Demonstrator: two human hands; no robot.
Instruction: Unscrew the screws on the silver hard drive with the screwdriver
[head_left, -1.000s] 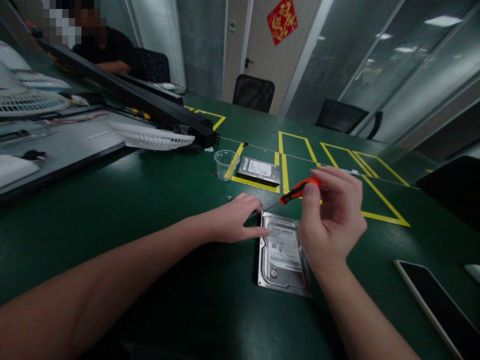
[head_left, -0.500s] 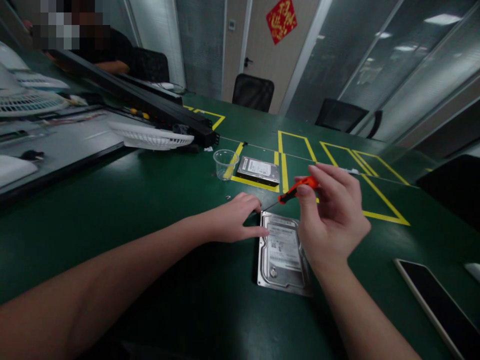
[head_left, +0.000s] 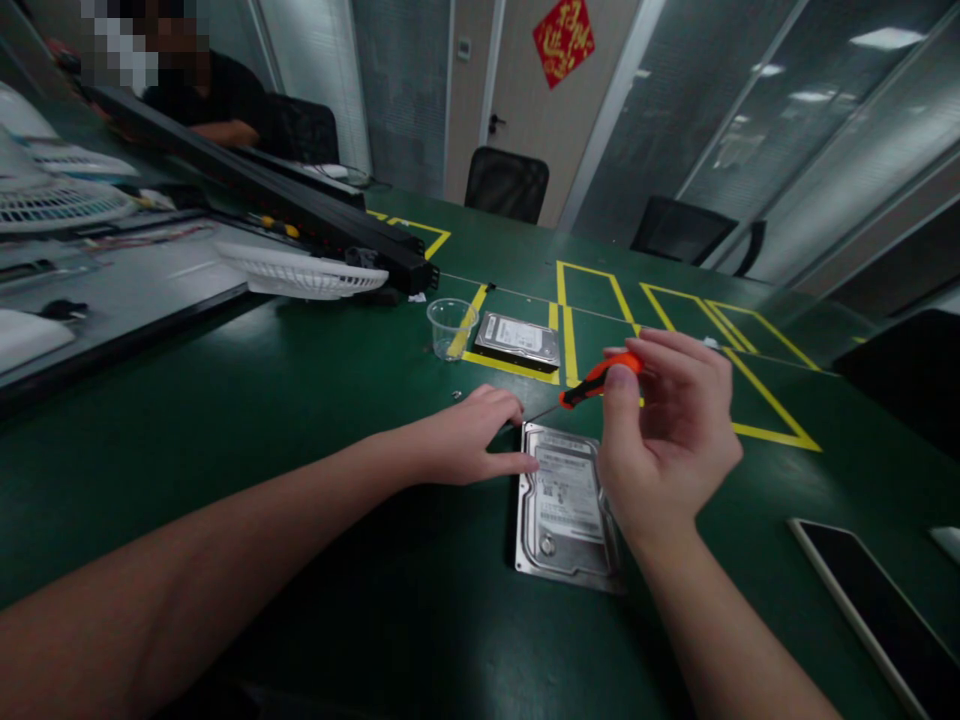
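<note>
Head view: the green desk (head_left: 337, 400) is shared by many things. Just beyond the left hand (head_left: 472, 440), some small metallic bits (head_left: 456, 394) are scattered, and behind them a clear plastic cup (head_left: 452, 340) is stood upright beside a second hard drive (head_left: 517, 342), which is bordered on its near side by yellow tape (head_left: 514, 369). At far left, a white fan grille (head_left: 307, 275) and a long black bar (head_left: 300, 205) are crowded together, with a seated person's forearm (head_left: 229, 133) seen behind. A phone (head_left: 862, 600) is laid at the right, well apart from the work. Black chairs (head_left: 508, 185) are placed past the far edge.

The nearer hard drive (head_left: 568, 505) is laid flat on the desk between the two hands, its right edge partly covered by the right hand (head_left: 667, 430). Its silver lid is shaped with raised contours, a pale printed label is stuck across it, and a round mark is seen near its lower left.

An orange-and-black screwdriver (head_left: 592, 382) is pinched in the right grip, its thin shaft slanted to the drive's far left corner; contact with a screw is too small to be confirmed. The left thumb is rested on the lid's edge, forefinger by that corner; whether the left grip is clenched cannot be told.
</note>
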